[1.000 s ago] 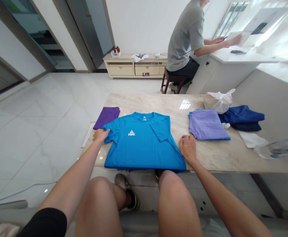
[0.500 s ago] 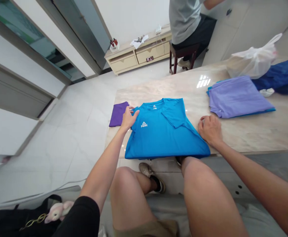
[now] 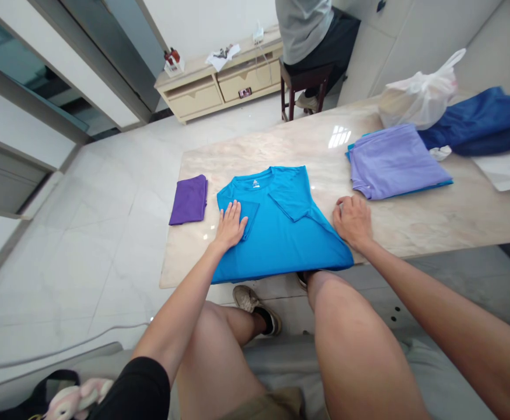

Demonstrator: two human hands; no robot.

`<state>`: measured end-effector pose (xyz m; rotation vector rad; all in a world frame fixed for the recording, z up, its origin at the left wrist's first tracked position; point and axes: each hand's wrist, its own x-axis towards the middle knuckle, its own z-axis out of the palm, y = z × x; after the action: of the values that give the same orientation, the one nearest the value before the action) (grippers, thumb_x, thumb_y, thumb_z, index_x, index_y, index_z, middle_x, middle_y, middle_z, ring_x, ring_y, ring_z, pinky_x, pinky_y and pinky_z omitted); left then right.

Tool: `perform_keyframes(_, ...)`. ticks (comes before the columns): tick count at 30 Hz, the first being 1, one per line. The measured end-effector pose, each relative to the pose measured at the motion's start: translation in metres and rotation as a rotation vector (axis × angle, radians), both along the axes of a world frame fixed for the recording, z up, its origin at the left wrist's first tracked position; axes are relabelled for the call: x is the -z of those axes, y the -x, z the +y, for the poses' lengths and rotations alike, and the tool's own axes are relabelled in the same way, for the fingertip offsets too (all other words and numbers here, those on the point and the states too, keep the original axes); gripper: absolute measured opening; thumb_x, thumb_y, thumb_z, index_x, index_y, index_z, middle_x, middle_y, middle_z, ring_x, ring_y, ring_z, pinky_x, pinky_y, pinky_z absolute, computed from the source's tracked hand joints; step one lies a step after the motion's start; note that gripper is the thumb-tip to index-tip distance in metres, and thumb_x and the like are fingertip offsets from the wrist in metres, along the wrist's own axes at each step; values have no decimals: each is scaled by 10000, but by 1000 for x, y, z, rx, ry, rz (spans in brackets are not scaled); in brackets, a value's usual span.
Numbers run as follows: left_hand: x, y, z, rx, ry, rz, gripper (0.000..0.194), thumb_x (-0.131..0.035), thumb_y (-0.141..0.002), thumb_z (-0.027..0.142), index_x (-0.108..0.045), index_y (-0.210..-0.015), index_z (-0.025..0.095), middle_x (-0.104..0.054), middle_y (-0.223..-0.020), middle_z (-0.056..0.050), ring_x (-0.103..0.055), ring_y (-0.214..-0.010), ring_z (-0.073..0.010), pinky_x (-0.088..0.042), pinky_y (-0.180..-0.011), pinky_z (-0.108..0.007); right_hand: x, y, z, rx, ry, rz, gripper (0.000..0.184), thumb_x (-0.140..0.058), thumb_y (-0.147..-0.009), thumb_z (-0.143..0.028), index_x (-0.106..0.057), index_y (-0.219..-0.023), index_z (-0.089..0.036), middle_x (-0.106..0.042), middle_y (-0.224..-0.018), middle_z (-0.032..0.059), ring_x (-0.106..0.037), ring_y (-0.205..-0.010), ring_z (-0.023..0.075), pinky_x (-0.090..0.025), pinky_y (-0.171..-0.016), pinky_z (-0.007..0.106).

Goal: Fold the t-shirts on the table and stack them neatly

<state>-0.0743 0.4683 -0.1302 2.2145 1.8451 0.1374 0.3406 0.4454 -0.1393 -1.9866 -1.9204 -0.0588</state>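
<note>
A bright blue T-shirt [image 3: 281, 245] lies spread at the table's near edge, its lower part reaching that edge. Both sleeves are turned inward over the front. On the left sleeve my left hand [image 3: 231, 226] lies flat, fingers outstretched, covering the chest logo. Beside the shirt's right edge, my right hand [image 3: 353, 221] rests on the marble-patterned table [image 3: 412, 230] with its fingers curled in; nothing shows in them. A folded purple cloth [image 3: 188, 200] sits left of the shirt. Beyond my right hand is a folded lavender garment [image 3: 399, 162] on top of a blue one.
A tied white plastic bag [image 3: 419, 96] and dark blue clothing [image 3: 482, 122] lie at the table's right end. Across the floor, a person in a grey shirt [image 3: 305, 29] sits on a dark wooden stool [image 3: 305, 81], near a low cabinet [image 3: 198, 105].
My left hand has moved inward, laying the left sleeve over the shirt's front and covering the logo. My right hand stays by the right edge. The view has shifted right.
</note>
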Motion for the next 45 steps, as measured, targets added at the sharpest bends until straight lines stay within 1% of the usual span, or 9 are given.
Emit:
perform_keyframes(5, -14, 15, 24, -97, -120, -41, 588, -468, -1118, 384, -497, -1663, 167, -443, -1783, -191, -386, -1673, -349, -288, -1390, -577, 0, 0, 0, 2, -4, -37, 240, -473, -1069, -257, -647, -1179, -133, -651, -1137, 194, -556, -1102, 360, -393, -898, 435)
perform_keyframes(10, -34, 45, 52, -499, -234, -40, 440, -543, -1094, 369, -622, -1496, 209, -628, -1499, -207, -573, -1417, -396, -487, -1174, -554, 1, 0, 0, 5, -8, -39, 222, -471, -1070, -256, -638, -1168, -147, -651, -1121, 189, -564, -1090, 360, -393, -888, 434)
perform_keyframes(16, -41, 44, 74, -81, -92, -3, 423, -675, -1046, 426, -714, -1455, 325, -596, -1529, -132, -505, -1428, -377, -406, -1170, -532, 0, 1, 0, 5, -22, -30, 221, -465, -1069, -250, -647, -1155, -160, -652, -1098, 178, -562, -1082, 352, -388, -893, 431)
perform_keyframes(21, -45, 33, 90, -17, 1, 25, 161, -707, -1023, 343, -822, -1110, 270, -706, -1334, -116, -533, -1347, -375, -378, -1157, -552, 0, 1, 0, 1, -25, -14, 232, -463, -1065, -245, -651, -1167, -156, -657, -1116, 186, -551, -1079, 356, -389, -888, 439)
perform_keyframes(25, -48, 23, 94, 60, -81, -36, 114, -709, -1014, 293, -816, -1037, 260, -689, -1288, -113, -568, -1319, -356, -393, -1167, -546, -1, 1, 0, -2, -7, -6, 242, -462, -1066, -249, -651, -1179, -150, -656, -1126, 192, -548, -1091, 366, -391, -892, 450)
perform_keyframes(28, -51, 18, 86, 91, -162, -163, 128, -687, -1026, 285, -776, -1109, 245, -656, -1331, -105, -606, -1288, -304, -441, -1161, -477, -1, 1, 0, 5, -8, 2, 235, -466, -1061, -247, -648, -1177, -153, -654, -1126, 190, -550, -1099, 367, -395, -903, 450)
perform_keyframes(33, -56, 24, 42, -346, -282, -234, 191, -644, -1049, 281, -656, -1219, 196, -657, -1236, -132, -659, -1101, -269, -538, -1030, -412, 1, 0, 0, 4, -12, 2, 222, -468, -1058, -251, -643, -1160, -161, -646, -1111, 181, -547, -1090, 360, -391, -906, 445)
perform_keyframes(40, -43, -20, -41, -132, -103, -26, 466, -789, -961, 611, -658, -1187, 226, -692, -1240, -159, -655, -1216, -376, -523, -1049, -472, -2, 1, -1, 0, -6, -11, 224, -444, -1065, -234, -643, -1136, -159, -660, -1114, 184, -541, -1081, 347, -377, -906, 433)
perform_keyframes(45, -34, -52, -40, -273, -153, 54, 571, -631, -1035, 682, -660, -1299, 177, -705, -1283, -233, -670, -1229, -425, -526, -1012, -485, 0, 0, 0, 3, -32, -23, 212, -446, -1069, -234, -643, -1113, -166, -669, -1092, 176, -552, -1067, 336, -381, -901, 422)
